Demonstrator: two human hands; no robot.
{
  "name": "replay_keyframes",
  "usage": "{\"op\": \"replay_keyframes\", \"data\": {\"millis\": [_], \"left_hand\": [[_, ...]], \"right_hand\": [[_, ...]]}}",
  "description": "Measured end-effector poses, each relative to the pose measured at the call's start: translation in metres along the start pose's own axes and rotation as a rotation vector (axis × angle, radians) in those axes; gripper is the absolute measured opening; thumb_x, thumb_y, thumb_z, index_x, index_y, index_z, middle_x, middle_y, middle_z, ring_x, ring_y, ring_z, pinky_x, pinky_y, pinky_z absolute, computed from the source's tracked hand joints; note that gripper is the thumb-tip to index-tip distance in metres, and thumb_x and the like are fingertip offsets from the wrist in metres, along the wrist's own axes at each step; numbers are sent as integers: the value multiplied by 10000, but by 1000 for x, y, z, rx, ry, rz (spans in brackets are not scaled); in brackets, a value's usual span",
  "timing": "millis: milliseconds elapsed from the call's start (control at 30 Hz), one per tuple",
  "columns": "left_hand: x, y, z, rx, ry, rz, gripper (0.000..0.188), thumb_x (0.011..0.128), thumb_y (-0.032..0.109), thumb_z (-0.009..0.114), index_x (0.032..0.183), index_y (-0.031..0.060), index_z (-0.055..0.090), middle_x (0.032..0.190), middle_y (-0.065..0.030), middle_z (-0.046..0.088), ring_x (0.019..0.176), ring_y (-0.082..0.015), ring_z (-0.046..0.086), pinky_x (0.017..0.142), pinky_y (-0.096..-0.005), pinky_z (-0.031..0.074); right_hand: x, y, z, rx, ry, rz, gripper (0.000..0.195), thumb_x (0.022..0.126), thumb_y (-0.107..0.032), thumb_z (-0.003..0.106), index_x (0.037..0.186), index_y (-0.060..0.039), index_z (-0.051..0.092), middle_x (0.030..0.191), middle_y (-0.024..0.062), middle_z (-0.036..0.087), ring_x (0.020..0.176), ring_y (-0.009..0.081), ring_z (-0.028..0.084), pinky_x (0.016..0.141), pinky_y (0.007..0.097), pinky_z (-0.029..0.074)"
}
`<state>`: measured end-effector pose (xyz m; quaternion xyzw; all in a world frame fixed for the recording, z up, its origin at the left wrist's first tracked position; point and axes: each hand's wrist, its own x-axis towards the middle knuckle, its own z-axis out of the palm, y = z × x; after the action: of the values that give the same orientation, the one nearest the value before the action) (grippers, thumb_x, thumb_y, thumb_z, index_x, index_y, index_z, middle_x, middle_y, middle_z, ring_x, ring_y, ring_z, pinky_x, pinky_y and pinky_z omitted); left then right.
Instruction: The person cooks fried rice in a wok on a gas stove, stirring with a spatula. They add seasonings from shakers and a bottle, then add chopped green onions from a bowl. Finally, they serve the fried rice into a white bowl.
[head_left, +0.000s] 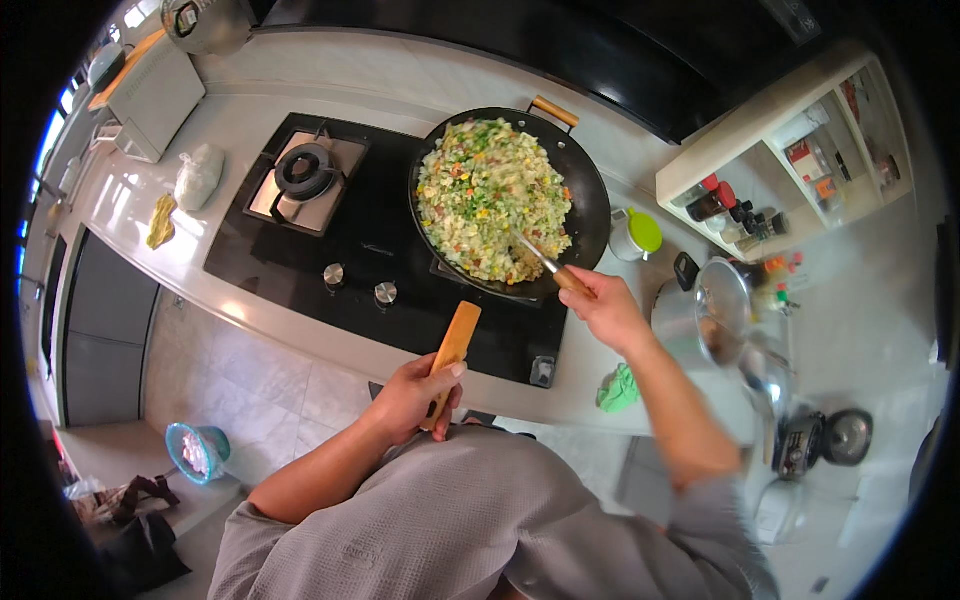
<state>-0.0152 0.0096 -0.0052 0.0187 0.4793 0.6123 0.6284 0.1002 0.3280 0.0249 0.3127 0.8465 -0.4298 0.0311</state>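
A large black wok (589, 195) with a wooden-gripped side handle sits over the right part of the black glass gas hob (352, 232). Fried rice (480, 187) with green, yellow and orange bits fills much of it. My right hand (611, 307) is closed around the wooden handle of a metal cooking utensil (541, 255); its head is buried in the rice. In front of the hob's edge, my left hand (424, 397) grips a flat wooden handle (456, 337), which points up towards the wok. Whether this handle belongs to the wok cannot be told.
Left of the wok is a bare burner (304, 172). A green-lidded container (634, 234), a metal pot (675, 315) and a green cloth (619, 390) stand or lie to the right. A plastic bag (199, 177) and yellow cloth (161, 222) lie left. A shelf (667, 180) holds jars.
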Motion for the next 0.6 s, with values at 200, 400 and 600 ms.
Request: {"op": "replay_keyframes", "data": {"millis": [200, 400, 600], "left_hand": [[-1, -4, -1, -24, 8, 19, 326, 1058, 325, 617, 1183, 38, 525, 809, -59, 575, 479, -153, 538, 430, -307, 483], [-1, -4, 0, -49, -1, 29, 308, 1063, 316, 609, 1183, 44, 529, 809, -59, 575, 486, -152, 541, 428, -310, 488], [-1, -2, 2, -39, -2, 10, 310, 1065, 313, 604, 1186, 38, 527, 812, -61, 575, 485, -154, 540, 418, -312, 488]], "right_hand": [[-41, -40, -29, -909, 339, -287, 580, 975, -194, 639, 1532, -127, 491, 974, 179, 688, 824, 349, 722, 684, 479, 589], [-76, -91, -93, -1293, 237, -345, 567, 922, -121, 659, 1478, -154, 553, 920, 136, 666, 790, 295, 723, 678, 433, 599], [-40, -59, -133, -524, -265, -140, 306, 965, -186, 681, 1261, -122, 728, 772, 21, 645, 698, 133, 628, 635, 343, 524]]}}
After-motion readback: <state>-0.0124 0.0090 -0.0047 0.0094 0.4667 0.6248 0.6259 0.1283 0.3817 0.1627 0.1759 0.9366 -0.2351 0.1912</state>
